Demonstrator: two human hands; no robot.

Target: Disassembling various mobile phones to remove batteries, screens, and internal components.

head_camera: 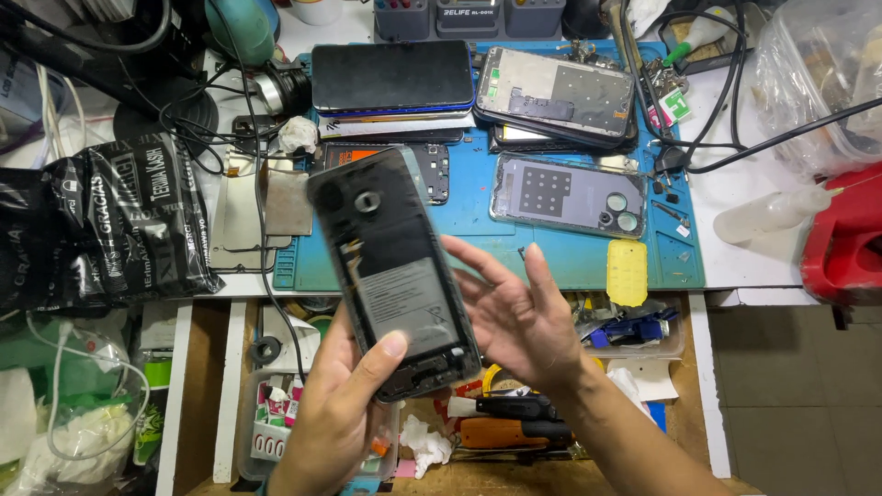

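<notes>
Over blue mat (560, 257), left hand (335, 413) grips phone (395, 276).

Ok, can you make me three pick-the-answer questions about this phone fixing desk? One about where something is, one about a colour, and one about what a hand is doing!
1. Where does the yellow rectangular pad lie?
A. on the blue mat's front edge
B. in the drawer
C. on the black bag

2. What colour is the container at the right edge?
A. green
B. red
C. white

3. How is the opened phone held?
A. lying on the mat
B. gripped by the left hand, thumb on its face
C. pinched by both hands

Answers:
1 A, it sits on the mat near the desk edge.
2 B, it is plainly red.
3 B, the right hand is open beside it, gripping nothing.
</notes>
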